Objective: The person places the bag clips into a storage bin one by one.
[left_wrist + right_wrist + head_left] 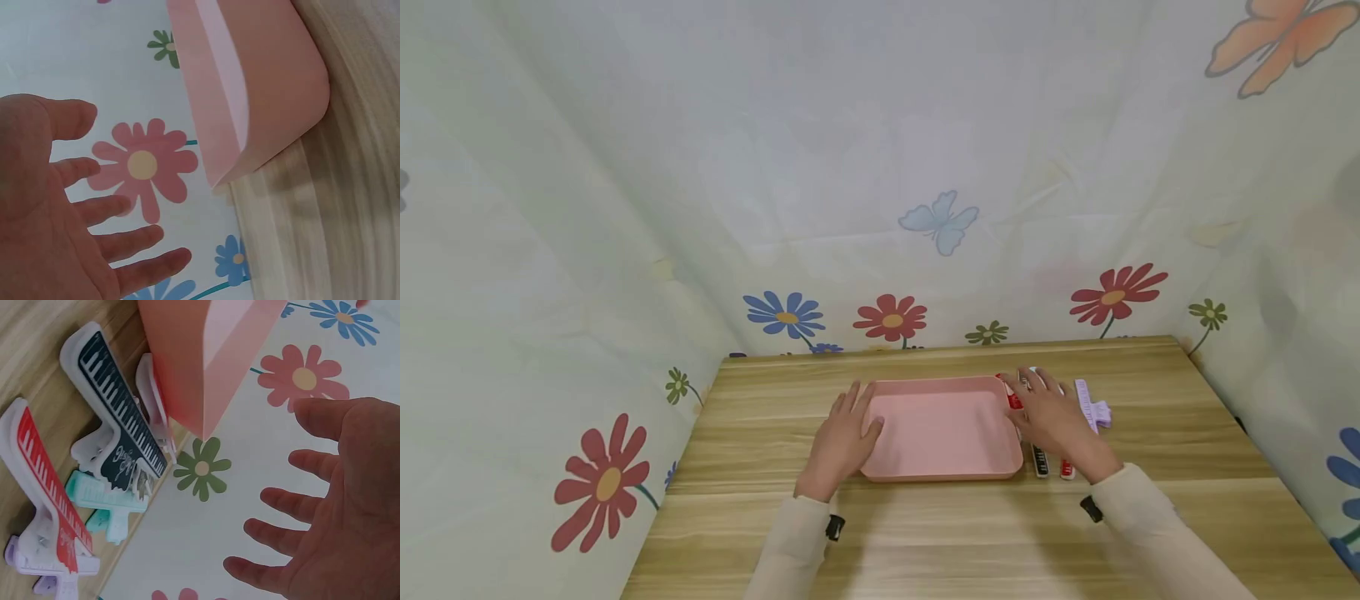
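Crosswise, pink tray [942,433] between hands.

A shallow pink tray [942,433] sits mid-frame; red [1067,469] and black clips [1040,460] lie along its right edge.

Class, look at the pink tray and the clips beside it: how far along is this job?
Nothing looks done: the pink tray is bare inside. In hand: the left hand rests open at the tray's left edge, and the right hand hovers open over the clips. Left: all the clips, including the lilac clip, lie on the table right of the tray.
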The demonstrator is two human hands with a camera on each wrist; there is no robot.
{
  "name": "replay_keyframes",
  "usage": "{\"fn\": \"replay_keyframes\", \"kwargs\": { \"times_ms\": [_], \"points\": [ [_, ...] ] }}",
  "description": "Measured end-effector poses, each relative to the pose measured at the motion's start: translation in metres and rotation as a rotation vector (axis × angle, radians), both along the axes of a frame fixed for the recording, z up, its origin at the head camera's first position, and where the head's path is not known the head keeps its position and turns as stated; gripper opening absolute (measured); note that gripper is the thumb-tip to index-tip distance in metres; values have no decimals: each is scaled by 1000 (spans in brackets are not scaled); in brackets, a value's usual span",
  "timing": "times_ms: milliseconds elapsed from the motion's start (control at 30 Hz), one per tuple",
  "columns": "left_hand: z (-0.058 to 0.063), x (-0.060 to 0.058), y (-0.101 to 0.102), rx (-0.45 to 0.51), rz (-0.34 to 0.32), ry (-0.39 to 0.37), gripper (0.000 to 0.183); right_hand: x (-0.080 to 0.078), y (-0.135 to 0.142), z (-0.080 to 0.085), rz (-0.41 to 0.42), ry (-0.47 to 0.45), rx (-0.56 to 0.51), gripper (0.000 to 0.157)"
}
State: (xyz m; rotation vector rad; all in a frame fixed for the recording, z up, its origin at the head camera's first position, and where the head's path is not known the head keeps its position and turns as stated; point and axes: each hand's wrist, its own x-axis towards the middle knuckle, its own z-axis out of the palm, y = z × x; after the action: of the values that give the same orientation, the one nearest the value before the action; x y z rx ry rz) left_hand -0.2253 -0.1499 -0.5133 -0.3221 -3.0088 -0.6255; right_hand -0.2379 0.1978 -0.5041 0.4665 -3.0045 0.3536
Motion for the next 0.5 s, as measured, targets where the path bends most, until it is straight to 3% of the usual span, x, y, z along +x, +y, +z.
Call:
{"fn": "replay_keyframes", "kwargs": {
  "times_ms": [200,500],
  "points": [
    [-8,-1,-4,43,15,-44,65,-2,9,-5,14,12,11,63],
    [-19,-1,-7,88,35,-73,64,-3,14,-10,8,-6,-60,62]
  ]
}}
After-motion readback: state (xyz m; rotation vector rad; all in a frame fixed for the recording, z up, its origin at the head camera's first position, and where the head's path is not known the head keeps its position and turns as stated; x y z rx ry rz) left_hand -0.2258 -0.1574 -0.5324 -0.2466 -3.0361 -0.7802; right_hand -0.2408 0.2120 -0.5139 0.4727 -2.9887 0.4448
